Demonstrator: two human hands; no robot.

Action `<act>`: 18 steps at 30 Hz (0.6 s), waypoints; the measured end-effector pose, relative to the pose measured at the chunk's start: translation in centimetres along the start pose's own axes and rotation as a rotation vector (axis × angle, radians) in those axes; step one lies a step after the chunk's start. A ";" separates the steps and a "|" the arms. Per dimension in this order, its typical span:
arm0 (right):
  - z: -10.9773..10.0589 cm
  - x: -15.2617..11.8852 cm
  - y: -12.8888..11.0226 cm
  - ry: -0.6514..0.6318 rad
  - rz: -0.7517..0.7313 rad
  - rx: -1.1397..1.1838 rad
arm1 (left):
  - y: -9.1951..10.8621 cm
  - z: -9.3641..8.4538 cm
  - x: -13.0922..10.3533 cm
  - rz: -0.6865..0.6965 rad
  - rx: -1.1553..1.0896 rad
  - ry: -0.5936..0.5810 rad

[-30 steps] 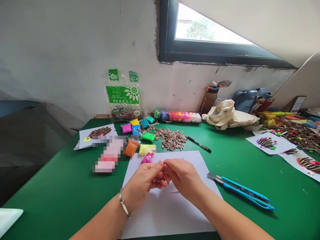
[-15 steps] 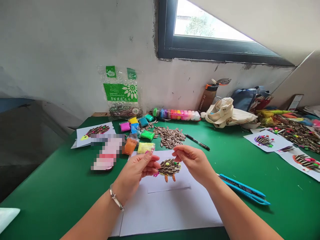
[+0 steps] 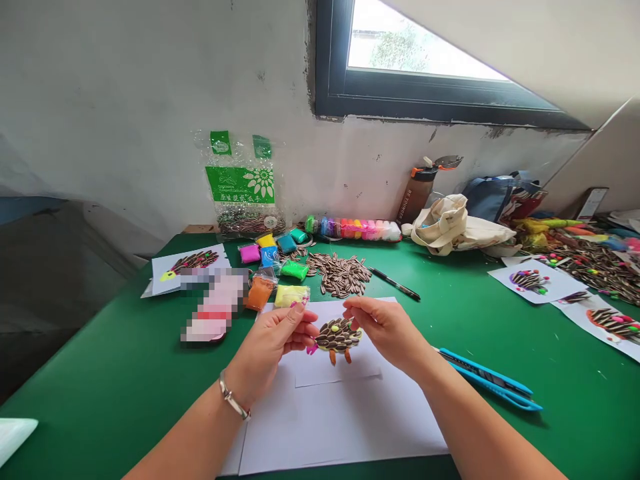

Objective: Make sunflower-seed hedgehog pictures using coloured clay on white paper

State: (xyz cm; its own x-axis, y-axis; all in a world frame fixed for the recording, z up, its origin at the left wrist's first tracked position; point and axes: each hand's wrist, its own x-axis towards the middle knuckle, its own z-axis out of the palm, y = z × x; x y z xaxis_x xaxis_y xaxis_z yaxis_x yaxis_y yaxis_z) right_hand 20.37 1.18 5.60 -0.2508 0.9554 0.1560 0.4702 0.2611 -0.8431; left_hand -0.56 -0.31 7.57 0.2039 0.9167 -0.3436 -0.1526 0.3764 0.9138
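Observation:
My left hand (image 3: 283,330), with a silver bangle at its wrist, is raised over white paper. Its thumb and fingers are pinched together, and any small thing in them is too small to make out. Facing it, my right hand (image 3: 383,327) has its thumb and fingertips closed; what they hold, if anything, is hidden. Between and behind the hands lies a hedgehog picture (image 3: 339,335) of striped sunflower seeds, with a pink snout, orange legs and yellow and green dots. It is on a small white sheet (image 3: 325,377) atop larger paper (image 3: 340,427).
Behind are a seed pile (image 3: 343,275), a pen (image 3: 395,285) and clay packets (image 3: 294,269). A blue cutter (image 3: 487,380) lies right of my right arm. Other seed pictures (image 3: 530,280) are at the right; a bottle (image 3: 417,193) and cloth bag (image 3: 450,227) stand by the wall.
My right hand has shifted very slightly, its fingertips a little lower and covering the green dot more. My left hand stays nearly in place.

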 end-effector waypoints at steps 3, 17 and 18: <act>-0.1 0.0 -0.4 -0.029 0.012 -0.009 | 0.0 0.0 0.0 0.002 0.004 0.013; -0.3 0.0 -0.1 -0.046 -0.066 -0.245 | -0.1 -0.1 0.1 0.004 0.030 0.021; -0.3 0.0 0.0 -0.053 -0.078 -0.281 | -0.1 -0.1 0.2 0.003 0.032 0.022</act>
State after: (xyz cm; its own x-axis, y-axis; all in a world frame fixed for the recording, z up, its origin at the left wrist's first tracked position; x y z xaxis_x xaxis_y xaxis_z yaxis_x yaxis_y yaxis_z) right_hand 20.62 1.26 5.81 -0.3360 0.9243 0.1810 0.6619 0.3685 -0.6528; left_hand -0.62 -0.21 7.36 0.1819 0.9206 -0.3457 -0.1224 0.3700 0.9209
